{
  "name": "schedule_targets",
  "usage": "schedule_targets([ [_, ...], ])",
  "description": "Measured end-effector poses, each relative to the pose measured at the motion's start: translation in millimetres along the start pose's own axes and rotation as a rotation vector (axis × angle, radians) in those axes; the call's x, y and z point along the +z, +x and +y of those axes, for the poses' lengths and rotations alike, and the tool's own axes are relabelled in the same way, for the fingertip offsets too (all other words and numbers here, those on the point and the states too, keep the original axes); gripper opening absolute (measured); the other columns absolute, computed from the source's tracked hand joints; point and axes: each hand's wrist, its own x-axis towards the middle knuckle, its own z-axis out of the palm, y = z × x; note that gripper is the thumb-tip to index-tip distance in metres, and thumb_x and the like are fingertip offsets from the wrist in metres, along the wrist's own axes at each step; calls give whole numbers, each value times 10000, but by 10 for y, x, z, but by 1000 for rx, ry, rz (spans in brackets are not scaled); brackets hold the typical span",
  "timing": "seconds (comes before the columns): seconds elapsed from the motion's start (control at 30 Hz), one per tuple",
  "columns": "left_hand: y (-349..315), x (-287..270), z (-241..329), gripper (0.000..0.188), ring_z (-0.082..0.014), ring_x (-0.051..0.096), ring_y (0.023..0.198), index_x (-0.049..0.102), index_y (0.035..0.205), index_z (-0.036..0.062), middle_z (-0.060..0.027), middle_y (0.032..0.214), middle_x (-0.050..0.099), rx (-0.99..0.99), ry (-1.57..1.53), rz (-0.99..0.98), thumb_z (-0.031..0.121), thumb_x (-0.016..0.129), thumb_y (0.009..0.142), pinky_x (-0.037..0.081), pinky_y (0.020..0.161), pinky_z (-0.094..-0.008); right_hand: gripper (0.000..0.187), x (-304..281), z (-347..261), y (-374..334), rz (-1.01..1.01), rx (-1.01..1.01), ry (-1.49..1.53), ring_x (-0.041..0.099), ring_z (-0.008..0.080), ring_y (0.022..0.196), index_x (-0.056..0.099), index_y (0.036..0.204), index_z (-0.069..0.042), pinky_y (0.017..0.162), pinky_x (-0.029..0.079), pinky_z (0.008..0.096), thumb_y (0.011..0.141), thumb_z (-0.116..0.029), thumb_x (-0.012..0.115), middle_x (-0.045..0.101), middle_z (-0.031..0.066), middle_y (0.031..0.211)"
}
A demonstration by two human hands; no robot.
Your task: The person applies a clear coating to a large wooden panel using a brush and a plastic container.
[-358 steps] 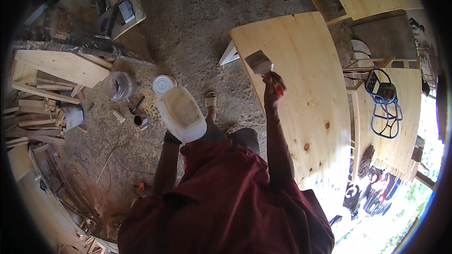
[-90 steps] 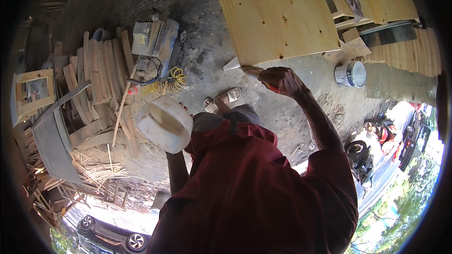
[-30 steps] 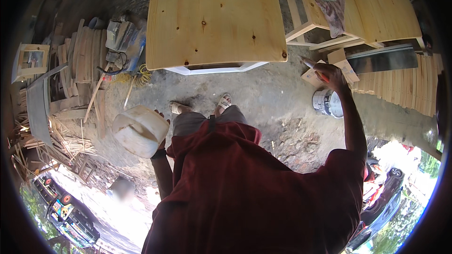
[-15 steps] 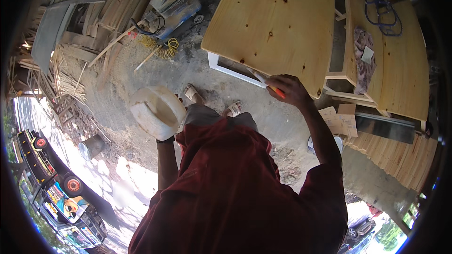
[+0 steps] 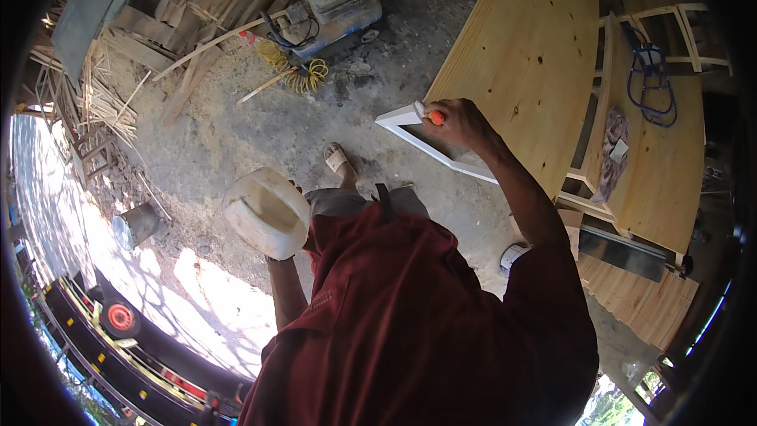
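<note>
My left hand (image 5: 296, 187), mostly hidden, is wrapped round a white plastic container (image 5: 251, 233) with a cut-open top, held beside my left leg. In my right hand (image 5: 460, 123) is a paintbrush (image 5: 435, 117) with an orange handle end. Its head is at the near left corner of a pale, knotty wooden panel (image 5: 536, 47); whether it touches the edge I cannot tell. Below the panel, a white-painted frame (image 5: 453, 162) sticks out over the floor.
A blue air compressor (image 5: 343, 28) and a coiled yellow hose (image 5: 309, 77) stand ahead. Stacked planks (image 5: 225, 0) lie at the far left. On the right are another wooden panel (image 5: 654, 166), a blue cord (image 5: 650, 87) and a rag (image 5: 613, 154). A can (image 5: 512, 256) sits by my right side.
My right hand has moved left with the brush along the panel's edge to its corner. My view has turned and shifted, with one foot stepping. The container stays in my left hand.
</note>
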Motion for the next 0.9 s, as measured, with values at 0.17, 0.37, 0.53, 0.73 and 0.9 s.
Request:
schedule_targets([
  [0.17,196,-10,407,733,-329,395,1347,314,1484,74,-179,1465,411,12,-9,2,561,440,951,303,1123,-545,239,-69,-79,476,-157,300,-129,658,375,651,639,727,-36,601,527,444,791,-261,688,639,183,653],
  [0.37,397,4,785,736,-332,397,1346,317,1483,73,-181,1463,412,10,-5,3,563,442,949,303,1123,-546,343,-45,42,918,-229,573,-225,684,383,710,662,738,2,656,555,434,765,-336,712,667,216,708],
  [0.53,520,28,960,739,-334,398,1344,319,1482,72,-183,1462,412,19,-6,9,565,444,946,302,1123,-548,388,-134,234,1129,-212,649,-236,698,374,753,678,789,23,705,562,425,743,-355,753,683,226,757],
  [0.73,673,136,1082,743,-337,399,1343,321,1481,71,-185,1461,413,39,7,21,568,447,944,302,1122,-549,411,-251,533,1362,-224,697,-261,701,368,814,682,848,21,749,559,433,737,-364,772,696,228,838],
  [0.9,967,273,1136,745,-339,400,1341,324,1480,70,-187,1460,414,33,17,29,570,449,941,301,1122,-550,384,-328,838,1537,-114,614,-343,676,302,607,607,694,24,590,519,398,734,-316,782,620,184,607],
])
